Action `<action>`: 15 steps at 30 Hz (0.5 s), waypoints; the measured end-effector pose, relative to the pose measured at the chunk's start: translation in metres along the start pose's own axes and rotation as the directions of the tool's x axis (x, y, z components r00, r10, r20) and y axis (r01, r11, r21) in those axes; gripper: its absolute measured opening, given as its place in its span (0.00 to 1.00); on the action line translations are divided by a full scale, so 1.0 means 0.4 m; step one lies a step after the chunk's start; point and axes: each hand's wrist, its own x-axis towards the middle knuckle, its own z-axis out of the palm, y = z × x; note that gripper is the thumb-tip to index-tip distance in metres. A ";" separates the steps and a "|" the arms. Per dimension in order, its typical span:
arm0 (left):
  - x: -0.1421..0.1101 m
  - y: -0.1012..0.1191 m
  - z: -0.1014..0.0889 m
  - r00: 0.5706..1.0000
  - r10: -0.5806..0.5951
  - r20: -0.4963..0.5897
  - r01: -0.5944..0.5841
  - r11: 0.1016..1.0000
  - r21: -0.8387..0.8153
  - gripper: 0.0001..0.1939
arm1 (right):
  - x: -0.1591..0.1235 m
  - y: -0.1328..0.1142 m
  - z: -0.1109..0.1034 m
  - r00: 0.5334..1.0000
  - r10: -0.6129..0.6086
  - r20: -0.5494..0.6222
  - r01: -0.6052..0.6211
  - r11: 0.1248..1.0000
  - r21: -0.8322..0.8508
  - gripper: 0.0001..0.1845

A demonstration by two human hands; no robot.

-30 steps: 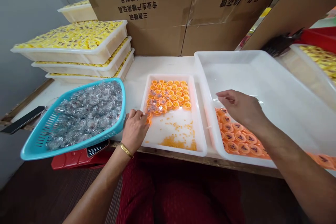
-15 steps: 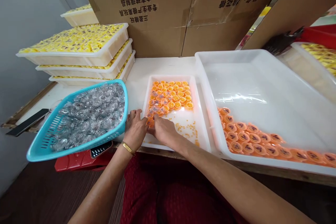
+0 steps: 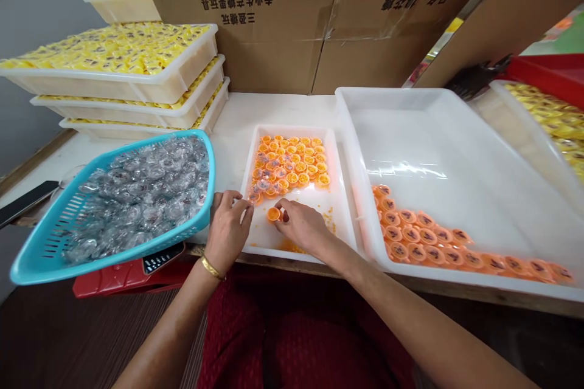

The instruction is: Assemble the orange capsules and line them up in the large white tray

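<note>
Orange cup (image 3: 274, 214) sits clamped in the right hand (image 3: 302, 223) over the small tray (image 3: 344, 219); whether the left hand (image 3: 228, 225) grips, I cannot tell.

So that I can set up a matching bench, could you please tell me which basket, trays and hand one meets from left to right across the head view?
Turquoise basket → left hand → small white tray → large white tray.
</note>
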 end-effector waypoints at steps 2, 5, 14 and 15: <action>-0.003 0.012 -0.006 0.998 0.012 0.068 -0.012 1.000 0.012 0.12 | -0.019 0.022 -0.008 0.997 0.041 -0.059 -0.039 0.999 0.029 0.10; 0.001 0.040 -0.007 0.966 0.081 0.244 -0.099 0.993 0.065 0.13 | -0.042 0.049 -0.014 0.985 0.081 -0.150 -0.067 0.993 0.101 0.13; 0.065 0.119 0.019 0.854 0.109 0.509 -0.224 0.960 0.171 0.11 | -0.086 0.082 -0.063 0.954 0.200 -0.224 -0.081 0.889 0.450 0.09; 0.069 0.133 0.023 0.834 0.122 0.538 -0.211 0.972 0.106 0.11 | -0.087 0.084 -0.067 0.950 0.216 -0.226 -0.090 0.880 0.466 0.09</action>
